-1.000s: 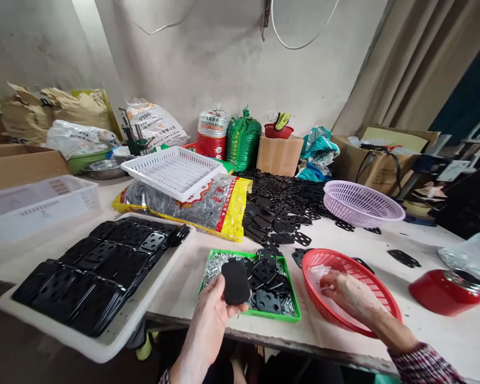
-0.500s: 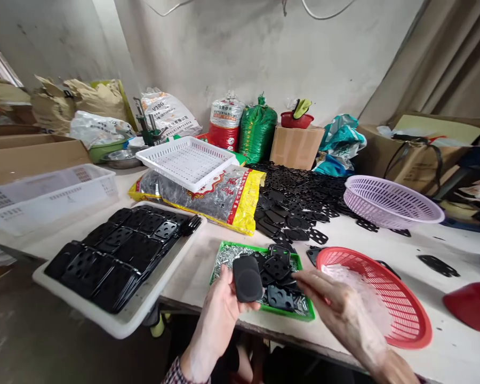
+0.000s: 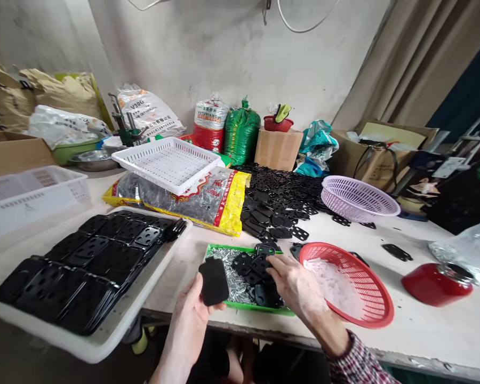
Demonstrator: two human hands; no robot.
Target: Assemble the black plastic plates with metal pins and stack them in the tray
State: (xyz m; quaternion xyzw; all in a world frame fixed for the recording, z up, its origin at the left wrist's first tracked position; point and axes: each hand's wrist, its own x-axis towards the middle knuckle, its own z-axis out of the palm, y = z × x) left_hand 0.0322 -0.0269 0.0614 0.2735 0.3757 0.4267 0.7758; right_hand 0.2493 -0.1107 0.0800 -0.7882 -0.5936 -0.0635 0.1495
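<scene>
My left hand (image 3: 192,312) is closed on a flat black plate (image 3: 215,282) with rounded corners, held upright near the left end of a green tray (image 3: 256,308). Small silvery metal pins (image 3: 235,282) lie loose in that tray. Black plates with holes (image 3: 251,266) rest on top of them, towards the right. My right hand (image 3: 300,288) reaches over the tray's right side. Its fingers are bent and close together, with the tips at the black plates; whatever is between them is hidden. The thumb is out of sight.
A white tray (image 3: 100,341) with rows of stacked black plates stands left. Right are a red basket (image 3: 378,298) with whitish translucent pieces, a purple basket (image 3: 360,200) and a red container (image 3: 436,288). Behind lie a heap of black plates (image 3: 280,197) and a yellow-edged bag (image 3: 228,208).
The view has turned to the right. My left hand still holds the black plate, which now shows a plainer face. My right hand has come further over the plates in the green tray.
</scene>
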